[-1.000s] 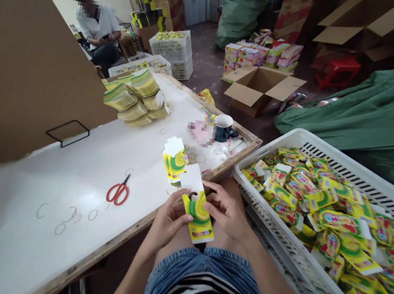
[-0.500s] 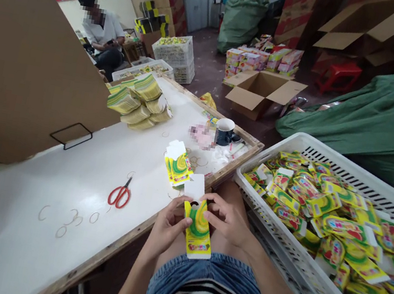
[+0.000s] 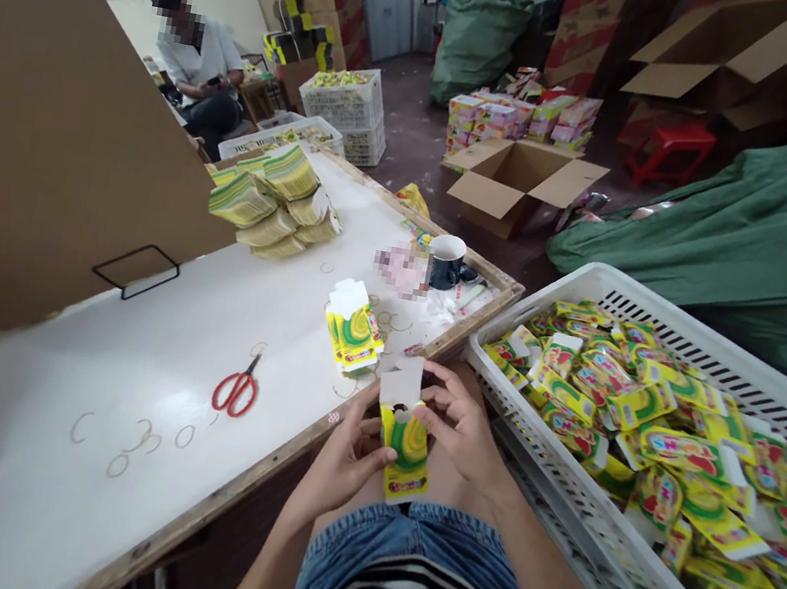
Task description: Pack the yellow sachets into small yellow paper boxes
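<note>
A small yellow and green carton [image 3: 408, 455] with its white top flap up is held above my lap. My left hand [image 3: 352, 450] grips its left side, thumb on the front. On its upper right, my right hand [image 3: 459, 418] has its fingers closed round the edge by the flap. Just beyond my hands, a small pile of flat yellow-green cartons [image 3: 355, 330] lies on the white table [image 3: 209, 303]. To my right, a white basket [image 3: 573, 524] is filled with yellow cartons [image 3: 678, 448].
Red scissors [image 3: 237, 391] and rubber bands lie on the table. Farther back are a dark mug [image 3: 446, 263] and bundled cartons [image 3: 277, 203]. An open cardboard box [image 3: 507, 193] is on the floor. A person [image 3: 202, 63] sits at the back left.
The carton has shifted slightly right and up, and its white flap now stands tilted beside my right fingers. Both hands still hold it.
</note>
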{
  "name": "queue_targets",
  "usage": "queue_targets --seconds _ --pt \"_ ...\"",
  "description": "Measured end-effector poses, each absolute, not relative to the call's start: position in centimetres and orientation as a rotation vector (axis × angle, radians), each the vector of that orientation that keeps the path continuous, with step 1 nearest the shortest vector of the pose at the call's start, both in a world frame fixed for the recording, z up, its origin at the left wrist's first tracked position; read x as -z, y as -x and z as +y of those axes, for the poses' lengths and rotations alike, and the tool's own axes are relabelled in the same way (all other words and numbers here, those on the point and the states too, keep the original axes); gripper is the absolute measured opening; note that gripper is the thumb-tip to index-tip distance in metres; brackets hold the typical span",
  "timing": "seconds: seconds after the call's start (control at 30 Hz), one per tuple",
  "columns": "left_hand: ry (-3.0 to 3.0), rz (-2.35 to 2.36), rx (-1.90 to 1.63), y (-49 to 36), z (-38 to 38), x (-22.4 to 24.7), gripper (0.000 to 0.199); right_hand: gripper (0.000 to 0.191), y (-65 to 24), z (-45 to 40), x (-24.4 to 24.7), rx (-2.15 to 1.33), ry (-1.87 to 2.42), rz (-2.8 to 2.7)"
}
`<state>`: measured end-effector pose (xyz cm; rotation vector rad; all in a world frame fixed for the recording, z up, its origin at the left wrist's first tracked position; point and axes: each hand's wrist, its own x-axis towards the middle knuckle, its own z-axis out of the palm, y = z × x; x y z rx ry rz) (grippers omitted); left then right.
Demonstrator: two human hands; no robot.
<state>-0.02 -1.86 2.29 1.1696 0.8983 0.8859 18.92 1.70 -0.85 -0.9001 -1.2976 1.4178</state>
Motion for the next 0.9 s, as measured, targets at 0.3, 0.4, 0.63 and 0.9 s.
queue_targets --seconds 0.3,0.4,0.63,0.9 --pt "-1.281 1.147 -0.917 -0.3 -1.5 -1.5 0.054 0.041 -20.8 1.9 -0.3 -1.456 0.935 -1.533" --pt "-1.292 1.098 -0.907 -0.7 -1.5 -1.4 0.053 0.047 -20.4 2.0 -0.5 -1.448 1.107 -1.608" --pt "-1.240 0.996 -0.894 -0.8 -1.4 -1.9 0.056 0.038 -20.0 2.3 0.2 -1.221 1.366 -1.771" --pt "-1.124 0.952 -0.949 -1.0 -0.9 -2.3 0.057 0.038 -20.0 2.0 0.5 -1.265 1.120 -1.504"
